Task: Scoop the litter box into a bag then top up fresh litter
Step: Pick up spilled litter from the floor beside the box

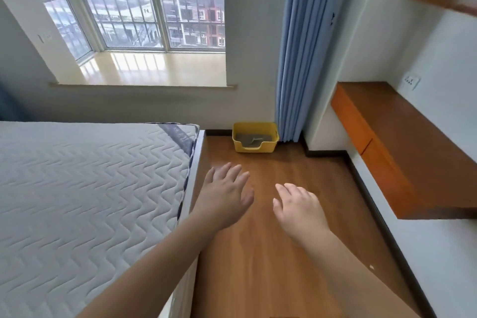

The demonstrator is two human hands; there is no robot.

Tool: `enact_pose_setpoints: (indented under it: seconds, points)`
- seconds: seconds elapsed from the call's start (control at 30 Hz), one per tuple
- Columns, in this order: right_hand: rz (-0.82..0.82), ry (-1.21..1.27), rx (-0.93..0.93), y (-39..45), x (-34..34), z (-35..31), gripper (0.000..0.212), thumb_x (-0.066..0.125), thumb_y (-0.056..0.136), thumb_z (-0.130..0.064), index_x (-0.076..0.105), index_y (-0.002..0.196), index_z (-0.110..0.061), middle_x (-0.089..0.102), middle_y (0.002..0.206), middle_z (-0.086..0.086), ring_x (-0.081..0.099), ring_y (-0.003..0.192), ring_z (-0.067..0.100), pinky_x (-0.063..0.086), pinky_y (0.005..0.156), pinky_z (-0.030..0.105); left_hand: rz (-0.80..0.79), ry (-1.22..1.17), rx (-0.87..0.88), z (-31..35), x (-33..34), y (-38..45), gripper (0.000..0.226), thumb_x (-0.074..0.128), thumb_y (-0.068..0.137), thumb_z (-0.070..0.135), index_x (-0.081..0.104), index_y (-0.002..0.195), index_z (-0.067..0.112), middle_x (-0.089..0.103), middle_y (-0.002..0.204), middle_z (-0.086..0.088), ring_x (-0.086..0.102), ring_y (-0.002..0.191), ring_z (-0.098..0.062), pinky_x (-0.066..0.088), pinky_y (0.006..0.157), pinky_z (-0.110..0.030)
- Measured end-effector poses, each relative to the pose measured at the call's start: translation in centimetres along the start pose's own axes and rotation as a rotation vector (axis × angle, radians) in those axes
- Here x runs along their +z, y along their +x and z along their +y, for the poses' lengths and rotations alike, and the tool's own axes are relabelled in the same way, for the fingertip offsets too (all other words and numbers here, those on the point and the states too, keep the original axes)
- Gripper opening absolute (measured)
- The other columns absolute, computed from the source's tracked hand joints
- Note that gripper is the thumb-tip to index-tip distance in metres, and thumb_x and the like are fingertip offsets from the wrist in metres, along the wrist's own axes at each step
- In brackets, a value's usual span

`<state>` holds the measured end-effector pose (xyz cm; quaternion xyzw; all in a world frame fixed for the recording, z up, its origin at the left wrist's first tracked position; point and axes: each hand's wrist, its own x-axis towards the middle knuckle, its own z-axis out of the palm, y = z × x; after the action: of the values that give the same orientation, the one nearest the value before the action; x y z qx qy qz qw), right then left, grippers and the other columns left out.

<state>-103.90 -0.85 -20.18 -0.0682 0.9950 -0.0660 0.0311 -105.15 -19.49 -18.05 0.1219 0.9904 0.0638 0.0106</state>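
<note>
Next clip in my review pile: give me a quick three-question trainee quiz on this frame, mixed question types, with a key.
1. True or false: the left hand already holds the grey plastic scoop.
2. Multiple choice: the yellow plastic litter box stands
A. on the white quilted mattress
B. on the brown wooden floor, beside the blue pleated curtain
C. on the orange-brown wall-mounted desk
3. Fill in: the right hand is ____, holding nothing.

Key: 1 false, both hands are spread over the floor, well short of the box, and the scoop lies in the litter; 2 B; 3 open.
</note>
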Motion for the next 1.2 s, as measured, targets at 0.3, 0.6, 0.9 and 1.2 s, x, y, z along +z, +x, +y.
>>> enact_pose_setpoints:
  seconds: [0.3, 0.6, 0.9, 1.2]
  points:
    - [-0.019, 0.000, 0.021, 10.4, -2.0, 10.6, 0.051, 0.028, 0.101, -0.043, 0.031, 0.148, -0.025, 0.039, 0.148, -0.003, 0.037, 0.134, 0.016, 0.028, 0.111, 0.033, -0.045, -0.017, -0.015, 4.4, 1.4, 13.3, 0.055, 0.021, 0.100, 0.053, 0.023, 0.151, 0.034, 0.019, 0.161, 0.008, 0.005, 0.150, -0.014, 0.002, 0.122, -0.042]
    - [-0.072, 0.032, 0.025, 20.8, -1.6, 13.4, 0.051, 0.027, 0.101, -0.044, 0.028, 0.149, -0.026, 0.035, 0.151, -0.004, 0.033, 0.138, 0.016, 0.025, 0.113, 0.033, -0.071, -0.019, -0.015, 2.8, 2.7, 23.9, 0.055, 0.021, 0.100, 0.054, 0.024, 0.151, 0.033, 0.023, 0.160, 0.008, 0.008, 0.150, -0.014, 0.005, 0.122, -0.045]
    - [-0.086, -0.028, 0.071, 36.7, -1.1, 15.4, 0.053, 0.026, 0.101, -0.046, 0.029, 0.149, -0.024, 0.036, 0.151, -0.002, 0.034, 0.138, 0.017, 0.027, 0.112, 0.035, -0.047, -0.055, 0.047, -3.1, 4.4, 40.6, 0.055, 0.023, 0.101, 0.054, 0.029, 0.150, 0.032, 0.028, 0.159, 0.008, 0.013, 0.149, -0.014, 0.006, 0.122, -0.044]
    - [-0.079, -0.024, 0.148, 46.0, -2.2, 16.7, 0.053, 0.030, 0.100, -0.045, 0.027, 0.150, -0.026, 0.033, 0.152, -0.004, 0.031, 0.139, 0.016, 0.026, 0.113, 0.034, -0.024, -0.081, 0.209, -4.1, 2.0, 54.5, 0.053, 0.030, 0.101, 0.050, 0.031, 0.149, 0.029, 0.032, 0.156, 0.008, 0.017, 0.148, -0.015, 0.012, 0.120, -0.041]
